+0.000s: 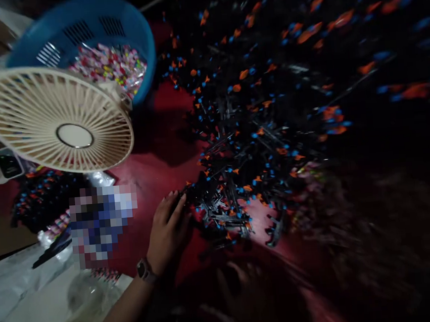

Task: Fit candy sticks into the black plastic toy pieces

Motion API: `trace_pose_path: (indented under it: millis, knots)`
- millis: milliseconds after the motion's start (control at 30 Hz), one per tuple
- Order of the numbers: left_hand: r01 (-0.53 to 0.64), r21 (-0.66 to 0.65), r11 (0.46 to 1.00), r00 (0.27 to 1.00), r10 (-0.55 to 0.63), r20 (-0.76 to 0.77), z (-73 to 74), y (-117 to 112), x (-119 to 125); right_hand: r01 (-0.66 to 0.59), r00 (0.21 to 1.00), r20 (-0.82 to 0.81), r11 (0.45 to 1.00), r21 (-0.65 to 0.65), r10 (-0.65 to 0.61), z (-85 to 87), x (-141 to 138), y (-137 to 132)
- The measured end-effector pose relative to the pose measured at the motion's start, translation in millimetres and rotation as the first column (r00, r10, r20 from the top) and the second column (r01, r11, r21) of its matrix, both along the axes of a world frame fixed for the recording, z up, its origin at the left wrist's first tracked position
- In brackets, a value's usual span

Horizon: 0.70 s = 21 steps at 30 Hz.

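Left grip (168,229) loose, fingers on black parts pile (239,179) | right grip (239,283): too dark to tell | blue basket (130,28): multicoloured pieces (110,62)

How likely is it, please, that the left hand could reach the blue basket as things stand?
Probably yes: the left hand rests at the pile of black parts, and though the cream fan covers part of the blue basket, its rim by the red surface looks open.
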<state>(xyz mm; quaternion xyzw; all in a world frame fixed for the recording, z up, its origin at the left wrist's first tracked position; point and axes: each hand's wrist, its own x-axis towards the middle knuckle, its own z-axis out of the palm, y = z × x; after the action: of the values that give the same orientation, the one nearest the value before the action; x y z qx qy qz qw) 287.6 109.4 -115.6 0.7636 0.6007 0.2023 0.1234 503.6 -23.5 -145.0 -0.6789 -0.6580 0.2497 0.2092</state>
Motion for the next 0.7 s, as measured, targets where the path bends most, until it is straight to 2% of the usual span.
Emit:
trace_pose_path:
  millis: [167, 300, 467, 633, 700]
  knots:
    - [0.019, 0.048, 0.999, 1.000, -0.019, -0.014, 2.7, 3, 1, 0.017, 1.000, 0.022, 0.992, 0.127, -0.020, 17.3, 2, 6]
    - [0.011, 0.076, 0.997, 0.999, -0.013, 0.029, -1.9, 2, -2, 0.033, 0.998, 0.043, 0.983, 0.182, -0.041, 29.3, 9, -6]
    - [0.047, 0.044, 0.998, 0.995, -0.051, 0.082, -2.3, -8, -2, 0.002, 1.000, -0.022, 0.995, 0.100, 0.000, 47.9, 19, -17]
    - [0.122, -0.028, 0.992, 0.974, -0.115, 0.197, 11.7, -18, 8, -0.052, 0.995, -0.082, 0.998, 0.030, 0.054, 59.5, 25, -20]
    - [0.049, -0.048, 0.998, 0.965, -0.035, 0.259, 20.6, -8, 15, -0.066, 0.991, -0.112, 0.998, 0.020, 0.067, 59.1, 27, -22]
